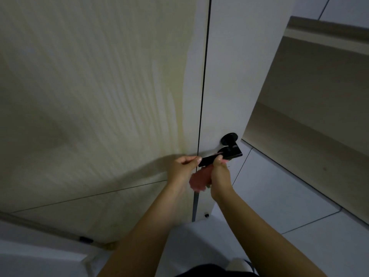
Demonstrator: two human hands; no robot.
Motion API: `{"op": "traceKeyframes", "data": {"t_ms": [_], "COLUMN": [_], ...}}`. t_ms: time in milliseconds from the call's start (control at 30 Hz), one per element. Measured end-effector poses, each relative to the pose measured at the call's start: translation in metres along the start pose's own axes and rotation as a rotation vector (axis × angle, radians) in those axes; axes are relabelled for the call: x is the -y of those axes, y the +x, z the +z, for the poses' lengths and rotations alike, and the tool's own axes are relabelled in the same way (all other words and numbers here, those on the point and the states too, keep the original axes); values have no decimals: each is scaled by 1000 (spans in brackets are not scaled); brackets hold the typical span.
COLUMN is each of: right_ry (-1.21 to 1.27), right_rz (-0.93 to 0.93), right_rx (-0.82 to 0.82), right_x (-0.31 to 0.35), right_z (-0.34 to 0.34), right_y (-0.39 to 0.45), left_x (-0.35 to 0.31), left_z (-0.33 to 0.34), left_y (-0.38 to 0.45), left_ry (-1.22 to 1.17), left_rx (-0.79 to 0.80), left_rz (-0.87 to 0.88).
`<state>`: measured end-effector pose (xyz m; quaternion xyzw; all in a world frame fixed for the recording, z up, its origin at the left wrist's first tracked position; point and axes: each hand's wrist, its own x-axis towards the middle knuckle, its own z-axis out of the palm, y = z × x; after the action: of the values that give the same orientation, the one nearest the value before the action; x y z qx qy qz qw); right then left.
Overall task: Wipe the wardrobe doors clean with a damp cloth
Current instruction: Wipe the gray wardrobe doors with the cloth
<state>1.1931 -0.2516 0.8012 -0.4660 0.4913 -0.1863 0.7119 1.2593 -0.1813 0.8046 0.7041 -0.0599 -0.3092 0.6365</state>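
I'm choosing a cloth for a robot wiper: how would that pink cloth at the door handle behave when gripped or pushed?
The pink cloth is probably floppy: it hangs bunched below the right hand. It looks light, since curled fingers alone hold it. Its fuzzy edge suggests it grips rather than slips along the black lever handle.

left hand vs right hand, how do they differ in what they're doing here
The left hand sits at the free end of the black door handle, fingers curled in a pinch; what it pinches is unclear. The right hand sits further along the handle towards its round base, its grip closed on the pink cloth, which hangs below between both hands. The left hand is lower left, the right hand nearer the handle's base. Both are bare.
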Motion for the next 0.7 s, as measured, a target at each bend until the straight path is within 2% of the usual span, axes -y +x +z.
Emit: {"op": "traceKeyframes", "data": {"t_ms": [100,267,367,467,600,700], "right_ry": [-22,-22,20,-73,-26,-78], "right_rz": [15,26,-2,26,127,164], "right_rx": [59,-71,8,97,91,106], "right_x": [-8,8,7,-1,9,9], "right_z": [9,-7,-2,3,-4,0], "right_y": [-9,9,-3,-11,-5,-9], "left_x": [0,0,-2,-2,0,0], "left_z": [1,1,1,0,0,0], "left_y": [1,-2,-4,-4,-3,-6], "left_ry": [-53,-20,-17,-52,-58,-53], "left_rx": [5,21,27,27,32,29], "left_rz": [-56,6,2,-68,-32,-18]}}
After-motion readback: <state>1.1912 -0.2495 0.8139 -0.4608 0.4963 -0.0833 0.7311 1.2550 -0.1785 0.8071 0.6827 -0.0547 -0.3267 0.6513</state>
